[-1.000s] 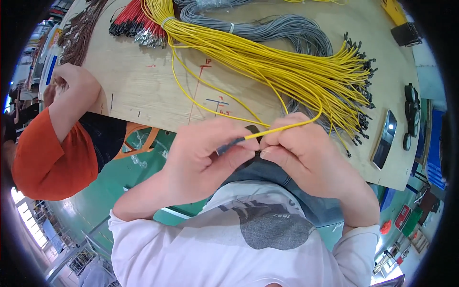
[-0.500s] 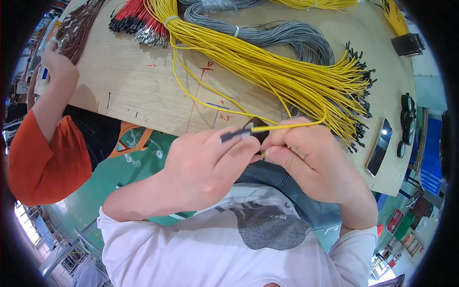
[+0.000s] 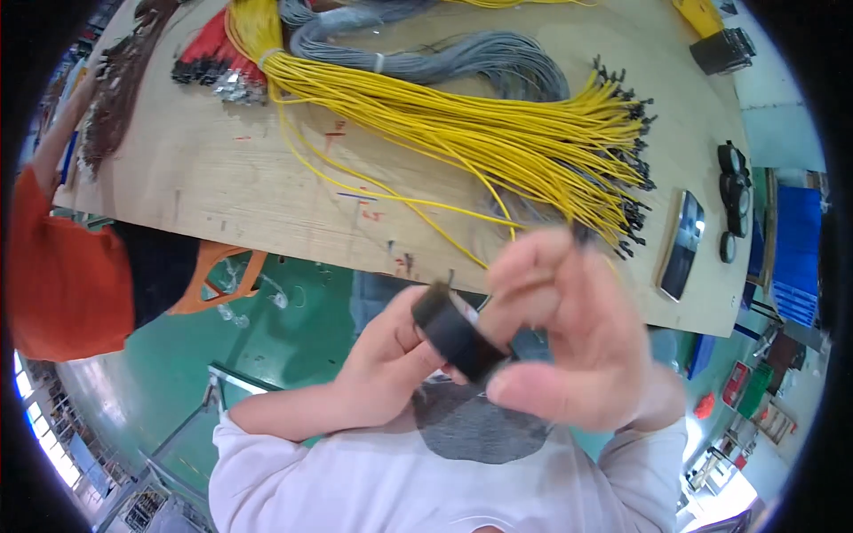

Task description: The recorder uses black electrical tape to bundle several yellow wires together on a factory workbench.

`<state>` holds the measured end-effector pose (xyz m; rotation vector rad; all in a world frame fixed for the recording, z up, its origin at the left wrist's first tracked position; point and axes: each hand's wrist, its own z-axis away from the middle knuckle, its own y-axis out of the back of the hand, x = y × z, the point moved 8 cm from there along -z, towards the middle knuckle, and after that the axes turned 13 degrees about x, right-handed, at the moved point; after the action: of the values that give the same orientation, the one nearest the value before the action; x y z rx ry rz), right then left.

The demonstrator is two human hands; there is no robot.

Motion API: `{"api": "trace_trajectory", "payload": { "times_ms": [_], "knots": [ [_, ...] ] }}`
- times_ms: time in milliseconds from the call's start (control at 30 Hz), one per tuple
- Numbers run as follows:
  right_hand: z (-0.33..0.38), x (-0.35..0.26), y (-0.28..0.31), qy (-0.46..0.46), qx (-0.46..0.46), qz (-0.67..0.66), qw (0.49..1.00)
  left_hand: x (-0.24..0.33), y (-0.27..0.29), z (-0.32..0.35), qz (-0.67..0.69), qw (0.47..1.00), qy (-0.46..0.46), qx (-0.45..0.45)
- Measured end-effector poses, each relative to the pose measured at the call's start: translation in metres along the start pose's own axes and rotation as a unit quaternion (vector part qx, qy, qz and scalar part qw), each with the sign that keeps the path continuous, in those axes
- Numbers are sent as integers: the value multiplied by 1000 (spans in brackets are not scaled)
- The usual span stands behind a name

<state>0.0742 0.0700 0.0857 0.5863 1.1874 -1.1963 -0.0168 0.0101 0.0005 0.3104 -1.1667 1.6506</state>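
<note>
A roll of black tape is gripped between the fingers and thumb of my left hand, out in front of the table edge. My right hand, smeared by motion, is just right of the roll with its thumb apart from its fingers. Whether anything is in its curled fingers I cannot tell. Loose yellow wires run from the big bundle of yellow wires toward my hands; their ends are partly hidden. A dark tip shows at the top of my right hand.
Grey wires, red wires and brown wires lie on the wooden table. A phone and several black rolls are at right. Another person's orange sleeve is at left, beside an orange stool.
My hands have moved apart, and the yellow wire with the black end no longer lies across them. The tape roll now shows plainly in my left hand. The view has shifted.
</note>
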Motion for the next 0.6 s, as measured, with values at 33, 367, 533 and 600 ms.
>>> {"api": "trace_trajectory", "payload": {
  "times_ms": [33, 367, 533, 600],
  "knots": [
    [11, 6, 2, 4, -12, 23, 1000, -10, -13, -3, 115, 983, 143, 19],
    [65, 50, 66, -33, 223, 261, 939, -39, -57, -23, 177, 937, 293, -68],
    [47, 44, 59, 86, 160, 369, 912, -20, -47, -37, -28, 996, 79, -5],
    [46, 50, 61, 90, 138, 367, 915, -7, -43, -40, -141, 988, -60, 12]
  ]
}}
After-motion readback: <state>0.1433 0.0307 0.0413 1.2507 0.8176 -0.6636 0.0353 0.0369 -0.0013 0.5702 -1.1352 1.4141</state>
